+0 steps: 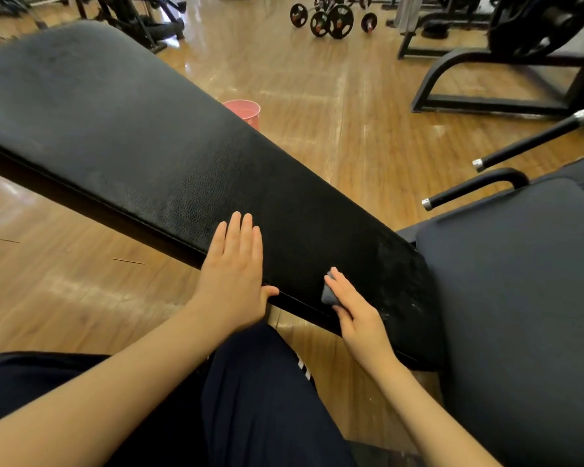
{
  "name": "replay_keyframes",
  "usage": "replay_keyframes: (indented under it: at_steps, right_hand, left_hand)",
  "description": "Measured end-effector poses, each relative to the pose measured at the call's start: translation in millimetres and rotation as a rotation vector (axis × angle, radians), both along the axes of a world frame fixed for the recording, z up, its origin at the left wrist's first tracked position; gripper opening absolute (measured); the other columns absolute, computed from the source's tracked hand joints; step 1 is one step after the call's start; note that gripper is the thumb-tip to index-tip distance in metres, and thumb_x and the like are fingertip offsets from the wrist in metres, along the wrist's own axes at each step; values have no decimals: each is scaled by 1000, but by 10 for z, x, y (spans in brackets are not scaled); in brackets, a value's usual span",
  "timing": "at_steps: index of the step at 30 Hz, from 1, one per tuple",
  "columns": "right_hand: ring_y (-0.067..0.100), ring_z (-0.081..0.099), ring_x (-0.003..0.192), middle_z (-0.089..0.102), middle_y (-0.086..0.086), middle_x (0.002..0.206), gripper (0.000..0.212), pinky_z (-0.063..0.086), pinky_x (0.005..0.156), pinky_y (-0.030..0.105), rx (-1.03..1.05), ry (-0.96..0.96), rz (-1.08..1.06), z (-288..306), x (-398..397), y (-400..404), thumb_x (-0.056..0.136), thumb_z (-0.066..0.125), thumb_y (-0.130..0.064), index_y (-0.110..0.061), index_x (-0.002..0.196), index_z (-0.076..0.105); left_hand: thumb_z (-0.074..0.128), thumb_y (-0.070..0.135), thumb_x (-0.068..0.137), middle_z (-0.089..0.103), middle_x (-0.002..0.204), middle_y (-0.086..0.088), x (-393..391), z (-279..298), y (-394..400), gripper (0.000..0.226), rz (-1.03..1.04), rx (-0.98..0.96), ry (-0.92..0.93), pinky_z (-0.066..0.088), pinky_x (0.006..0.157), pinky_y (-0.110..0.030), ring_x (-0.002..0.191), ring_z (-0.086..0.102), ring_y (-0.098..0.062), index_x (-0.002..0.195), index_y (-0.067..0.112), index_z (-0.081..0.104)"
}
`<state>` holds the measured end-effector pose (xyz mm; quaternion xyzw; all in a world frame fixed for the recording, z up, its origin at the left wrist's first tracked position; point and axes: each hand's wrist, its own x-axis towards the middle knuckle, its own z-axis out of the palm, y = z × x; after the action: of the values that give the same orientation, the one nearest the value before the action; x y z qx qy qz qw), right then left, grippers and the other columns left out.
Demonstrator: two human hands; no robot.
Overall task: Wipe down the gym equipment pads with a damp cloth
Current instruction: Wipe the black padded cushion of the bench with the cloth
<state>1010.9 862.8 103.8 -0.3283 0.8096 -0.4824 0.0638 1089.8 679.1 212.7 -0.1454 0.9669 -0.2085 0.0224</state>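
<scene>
Wiping the near edge of the long black bench pad (pixel 149 129), cloth under my right hand.

Nearest, my dark trousers (pixel 267 399). My left hand (pixel 231 267) lies flat on the pad, fingers straight and together, thumb hooked over the near edge, gripping nothing. My right hand (pixel 354 308) presses a small grey cloth (pixel 329 293) against the pad's edge near its narrow end, fingers fairly straight over it; cloth mostly hidden. Scuffed pale marks on the pad just right of the cloth. A grey seat pad (pixel 520 298) sits at right, black handles (pixel 479 187) beyond it. Pink bucket (pixel 246 112) behind the bench on wooden floor (pixel 334 129). Farthest: barbells with plates (pixel 331 20).
</scene>
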Motion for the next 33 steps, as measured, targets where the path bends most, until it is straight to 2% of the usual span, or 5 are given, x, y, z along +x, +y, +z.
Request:
replay_keyframes:
  at_steps: [8,17,24,29,33]
  right_hand:
    - [5,32,131,38,-4,144,45,26,104,16,-12,-245,-300,-161,-74,264,95,45,-2,-17,137,41]
    - [-1,24,134,29,-16,141,52,18,104,3,40,-32,-37,16,-3,31,93,46,4,-20,138,36]
    - [5,31,133,34,-16,138,50,24,97,-2,11,-152,-232,-265,68,417,93,45,5,-20,135,41]
    - [5,32,132,36,-14,137,45,28,106,18,-1,-169,-282,-271,76,317,93,46,3,-14,135,45]
    - [2,33,128,41,-6,141,44,27,104,15,22,-189,-262,-249,-186,275,94,46,0,-15,135,45]
  left_hand:
    - [28,62,94,-12,155,-28,-8,-13,2,94,-13,-17,-8,-8,115,-51,143,-13,-43,147,-6,-10]
    - [26,63,95,-12,156,-25,5,27,29,92,7,0,-31,-5,117,-47,144,-13,-39,148,-2,-10]
    - [23,64,94,-11,157,-24,24,41,31,91,-2,29,-30,-5,117,-46,145,-12,-38,149,-2,-9]
    - [18,70,90,-9,156,-26,-7,19,70,97,15,46,-8,-5,116,-49,145,-11,-40,149,-4,-7]
    - [17,62,95,-8,156,-26,-108,-37,92,87,-105,72,-69,-6,117,-46,145,-10,-38,149,-3,-5]
